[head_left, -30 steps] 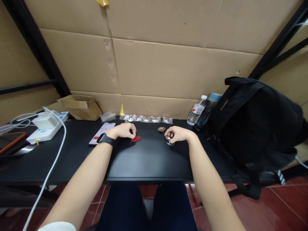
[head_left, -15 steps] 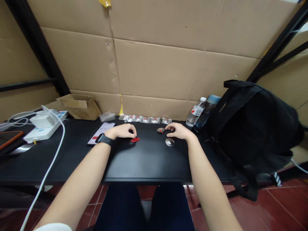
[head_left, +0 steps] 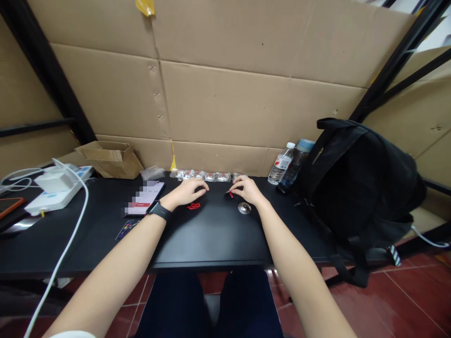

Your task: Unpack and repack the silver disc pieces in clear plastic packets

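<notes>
My right hand [head_left: 247, 190] pinches a small metal finger cymbal [head_left: 227, 192] by its edge. The cymbal is tilted, with a bit of red showing on it. Just below that hand a second finger cymbal [head_left: 244, 208], shiny and domed, lies on the black table [head_left: 211, 239]. My left hand [head_left: 190, 191] hovers over the table with thumb and fingers apart and nothing visible in them. A small bundle of red cord [head_left: 193, 206] lies just below the left fingers. Behind both hands runs a row of clear-wrapped small packets [head_left: 210, 176].
At left are a phone [head_left: 144, 199], a power strip [head_left: 58, 195] with white cables, and an open cardboard box [head_left: 114, 162]. A water bottle [head_left: 281, 164], a darker bottle [head_left: 296, 162] and a black backpack [head_left: 359, 192] stand at right. A cardboard wall [head_left: 218, 103] closes the back.
My left hand has lifted off the red cord and moved up, its fingers spreading. The right hand has moved left and taken hold of the farther cymbal, which lay flat before.
</notes>
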Tool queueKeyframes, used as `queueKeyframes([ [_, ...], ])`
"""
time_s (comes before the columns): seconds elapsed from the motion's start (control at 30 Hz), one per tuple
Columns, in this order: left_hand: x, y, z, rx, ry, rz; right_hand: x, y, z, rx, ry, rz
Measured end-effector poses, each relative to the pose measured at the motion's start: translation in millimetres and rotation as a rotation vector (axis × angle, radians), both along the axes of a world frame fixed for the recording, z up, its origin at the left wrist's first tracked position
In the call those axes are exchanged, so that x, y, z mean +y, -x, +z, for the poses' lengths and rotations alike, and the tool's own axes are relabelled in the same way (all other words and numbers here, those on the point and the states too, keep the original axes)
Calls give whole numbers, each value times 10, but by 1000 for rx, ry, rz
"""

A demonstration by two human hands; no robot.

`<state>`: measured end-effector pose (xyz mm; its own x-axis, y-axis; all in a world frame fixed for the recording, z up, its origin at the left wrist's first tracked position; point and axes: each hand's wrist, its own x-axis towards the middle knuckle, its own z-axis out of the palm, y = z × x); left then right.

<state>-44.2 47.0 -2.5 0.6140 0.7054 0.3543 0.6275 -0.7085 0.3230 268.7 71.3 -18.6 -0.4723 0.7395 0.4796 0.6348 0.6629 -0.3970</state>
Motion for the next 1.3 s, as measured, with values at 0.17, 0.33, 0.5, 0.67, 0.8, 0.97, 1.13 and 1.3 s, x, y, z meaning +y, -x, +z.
queueKeyframes([
  [0.17,-53,-228,-50,-137,-84,-93,-119,111,88,227,171,211],
  [0.33,-108,-367,-92,-161,-41,-175,-192,252,79,325,298,354],
  [0.5,-111,-392,-134,-168,13,-200,-235,316,94,309,314,358],
  [0.67,-92,-334,-99,-140,44,-208,-269,267,173,264,431,388],
  [0.8,-119,-305,-24,-128,64,-225,-280,178,228,249,598,433],
  [0.97,-189,-357,15,-97,82,-254,-317,109,274,221,705,461],
  [1.13,-110,-277,-25,-36,58,-170,-328,49,313,187,772,448],
  [1.3,25,16,-21,-29,106,-187,-241,-185,312,290,686,248],
])
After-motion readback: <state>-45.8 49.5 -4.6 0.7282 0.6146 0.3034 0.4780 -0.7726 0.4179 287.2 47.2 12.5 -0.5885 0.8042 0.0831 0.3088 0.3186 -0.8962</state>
